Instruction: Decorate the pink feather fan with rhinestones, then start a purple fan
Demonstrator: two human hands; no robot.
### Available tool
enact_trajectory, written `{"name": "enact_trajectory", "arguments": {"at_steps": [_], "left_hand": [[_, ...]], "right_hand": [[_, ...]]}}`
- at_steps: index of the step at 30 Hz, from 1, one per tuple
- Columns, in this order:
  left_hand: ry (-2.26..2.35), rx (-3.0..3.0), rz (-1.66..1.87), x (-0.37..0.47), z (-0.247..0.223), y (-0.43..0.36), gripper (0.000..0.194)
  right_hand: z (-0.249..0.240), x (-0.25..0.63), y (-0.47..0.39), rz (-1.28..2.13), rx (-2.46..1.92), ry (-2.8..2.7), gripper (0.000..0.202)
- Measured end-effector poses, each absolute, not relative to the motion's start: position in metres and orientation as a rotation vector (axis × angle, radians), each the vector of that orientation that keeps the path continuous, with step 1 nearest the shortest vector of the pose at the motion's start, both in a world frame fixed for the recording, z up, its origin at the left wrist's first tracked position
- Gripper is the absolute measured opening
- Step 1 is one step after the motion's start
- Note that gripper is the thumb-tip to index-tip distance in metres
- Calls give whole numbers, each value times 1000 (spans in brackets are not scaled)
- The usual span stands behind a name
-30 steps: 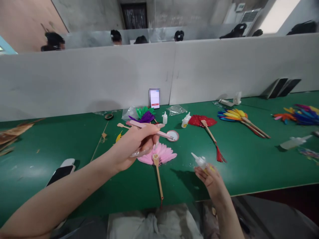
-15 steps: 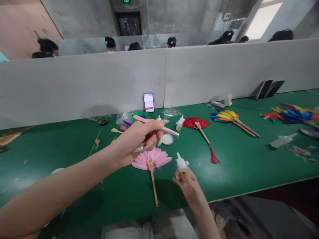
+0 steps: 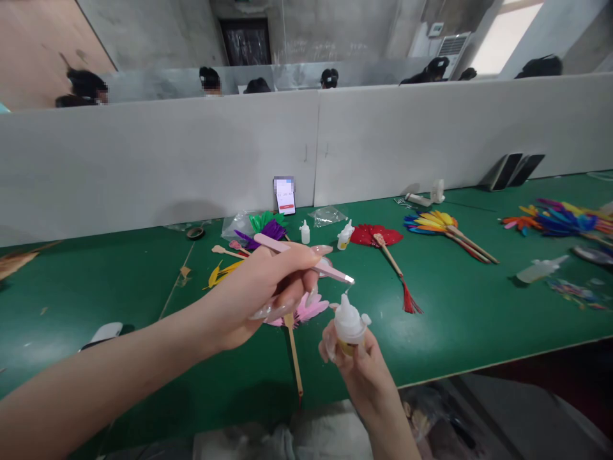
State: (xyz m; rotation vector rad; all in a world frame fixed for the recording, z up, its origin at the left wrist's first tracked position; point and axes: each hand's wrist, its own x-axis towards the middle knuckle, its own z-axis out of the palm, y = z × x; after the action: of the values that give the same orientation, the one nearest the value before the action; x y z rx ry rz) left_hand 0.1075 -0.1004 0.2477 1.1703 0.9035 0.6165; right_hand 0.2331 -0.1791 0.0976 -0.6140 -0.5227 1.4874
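Note:
Pink tweezers (image 3: 330, 271) are pinched in my left hand (image 3: 287, 275), pointing right and slightly down. At their tips is a tiny pale piece, too small to name. My right hand (image 3: 354, 358) is wrapped round a small white-capped glue bottle (image 3: 349, 324), nozzle up. The tweezer tips hover just above the nozzle, with what looks like a thin clear strand between. Below my left hand lies a pink feather fan (image 3: 309, 309) with a wooden handle (image 3: 295, 358), partly covered by the hand. A round white dish (image 3: 326, 265) is mostly hidden behind the tweezers.
Two glue bottles (image 3: 305, 232) (image 3: 345, 236) stand behind, near a phone (image 3: 285, 195) against the white partition (image 3: 191, 153). A red fan (image 3: 376, 235) and multicoloured fan (image 3: 433, 223) lie right; purple feathers (image 3: 268, 234) and black tape (image 3: 195, 233) lie left. People sit beyond the partition.
My left hand has moved down and right, bringing the tweezer tips over the nozzle. My right hand has raised the glue bottle slightly closer to me.

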Motion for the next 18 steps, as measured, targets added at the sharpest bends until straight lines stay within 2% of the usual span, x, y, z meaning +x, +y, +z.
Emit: {"name": "enact_trajectory", "arguments": {"at_steps": [18], "left_hand": [[862, 1145, 580, 105, 252, -110, 47]], "right_hand": [[92, 234, -177, 1499, -531, -589, 42]]}}
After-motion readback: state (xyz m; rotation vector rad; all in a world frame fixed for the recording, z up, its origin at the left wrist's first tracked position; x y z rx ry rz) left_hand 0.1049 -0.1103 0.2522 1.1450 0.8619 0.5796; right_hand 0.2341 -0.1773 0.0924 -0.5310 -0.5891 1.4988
